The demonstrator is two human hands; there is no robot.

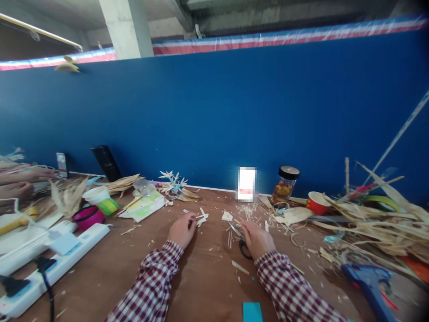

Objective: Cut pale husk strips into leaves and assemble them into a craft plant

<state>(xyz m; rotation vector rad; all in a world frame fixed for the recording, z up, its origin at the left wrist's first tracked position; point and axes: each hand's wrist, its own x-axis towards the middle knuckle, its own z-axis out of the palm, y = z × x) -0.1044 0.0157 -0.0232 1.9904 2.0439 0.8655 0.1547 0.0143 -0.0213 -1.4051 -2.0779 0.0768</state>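
Observation:
My left hand rests on the brown table with its fingers closed on thin pale straw strips. About a hand's width to the right, my right hand grips a pair of scissors; the metal blades point up and left and a black handle loop shows under the palm. Both sleeves are red-and-white checked. Small straw offcuts lie scattered around both hands.
A white power strip with black plugs lies at left, beside a pink bowl and a cup. Another person's hands work at far left. A jar, red cup, straw pile and blue glue gun sit at right.

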